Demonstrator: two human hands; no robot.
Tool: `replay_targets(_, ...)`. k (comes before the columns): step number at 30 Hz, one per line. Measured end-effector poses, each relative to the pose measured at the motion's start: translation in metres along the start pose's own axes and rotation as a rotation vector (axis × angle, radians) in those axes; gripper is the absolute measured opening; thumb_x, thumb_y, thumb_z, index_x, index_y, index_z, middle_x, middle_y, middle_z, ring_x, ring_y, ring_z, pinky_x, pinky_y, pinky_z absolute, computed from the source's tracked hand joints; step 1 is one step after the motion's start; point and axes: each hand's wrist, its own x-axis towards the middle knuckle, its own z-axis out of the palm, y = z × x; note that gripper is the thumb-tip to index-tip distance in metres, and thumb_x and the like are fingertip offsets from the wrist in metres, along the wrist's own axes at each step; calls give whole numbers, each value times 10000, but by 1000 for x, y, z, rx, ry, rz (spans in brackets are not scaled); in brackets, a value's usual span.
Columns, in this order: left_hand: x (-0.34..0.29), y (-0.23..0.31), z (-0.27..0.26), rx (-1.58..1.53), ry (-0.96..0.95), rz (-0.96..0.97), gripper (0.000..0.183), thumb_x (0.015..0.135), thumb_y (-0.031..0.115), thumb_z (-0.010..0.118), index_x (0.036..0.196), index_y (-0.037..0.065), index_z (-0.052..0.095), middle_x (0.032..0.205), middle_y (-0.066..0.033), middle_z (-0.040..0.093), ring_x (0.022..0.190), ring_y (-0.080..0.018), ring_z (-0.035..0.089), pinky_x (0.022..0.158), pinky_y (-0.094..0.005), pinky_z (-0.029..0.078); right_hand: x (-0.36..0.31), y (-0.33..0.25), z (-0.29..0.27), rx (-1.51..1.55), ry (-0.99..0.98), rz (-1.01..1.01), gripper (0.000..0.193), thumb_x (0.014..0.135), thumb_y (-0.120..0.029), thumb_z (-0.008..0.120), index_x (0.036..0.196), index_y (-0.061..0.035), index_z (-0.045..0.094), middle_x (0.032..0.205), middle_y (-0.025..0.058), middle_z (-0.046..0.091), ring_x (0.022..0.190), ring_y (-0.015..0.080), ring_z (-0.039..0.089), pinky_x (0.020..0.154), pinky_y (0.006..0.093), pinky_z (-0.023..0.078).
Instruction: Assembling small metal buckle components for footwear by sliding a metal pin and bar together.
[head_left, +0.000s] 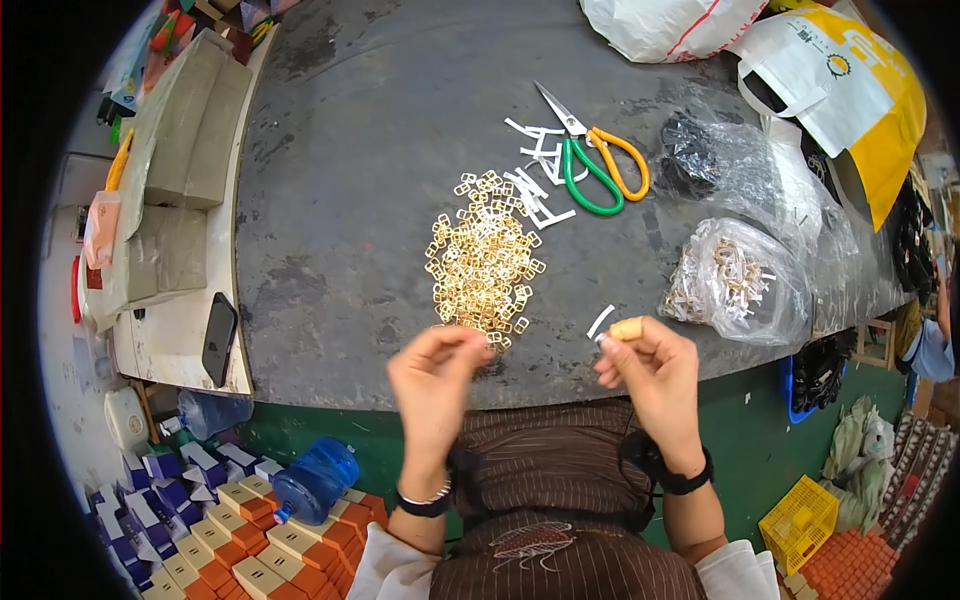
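Note:
My left hand (pixel 432 375) is pinched at the near edge of a pile of small gold-coloured buckles (pixel 482 262); whatever lies between its fingertips is too small to make out. A short white strip (pixel 600 321) sticks up from the thumb and forefinger of my right hand (pixel 655 372), which is closed on it. Tan wrapping covers that forefinger. Beyond the pile lie several loose white strips (pixel 540 212). Scissors (pixel 592 160) with one green and one orange handle rest beside them, blades pointing away.
On the right sits a clear plastic bag (pixel 742 285) of buckles with white strips, near crumpled plastic (pixel 770 170) and a yellow-and-white bag (pixel 850 85). A phone (pixel 219 340) lies on the left-hand ledge. Below the table are a blue water bottle (pixel 318 480) and stacked boxes (pixel 225 540).

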Motion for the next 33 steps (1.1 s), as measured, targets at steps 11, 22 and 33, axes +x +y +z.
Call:
replay_targets(11,26,-17,-52,965,452,381,115,739,31,725,845,16,681,859,-39,593,580,-78,515,500,-213,411,11,11,-8,-155,57,42,85,850,-23,609,887,51,630,680,51,634,598,70,603,546,202,494)
replay_targets(22,16,-37,27,925,-37,418,154,722,36,732,856,8,659,755,-96,591,517,-187,531,522,-301,433,2,14,-8,-115,68,-4,79,834,2,613,877,64,635,701,67,645,615,76,612,566,209,506)
replay_targets(33,16,-24,25,419,-160,81,83,843,47,641,897,-16,646,804,-93,644,627,-143,614,564,-264,489,-2,12,-13,-107,59,-12,77,831,-3,625,872,60,644,725,78,665,632,88,632,558,210,510)
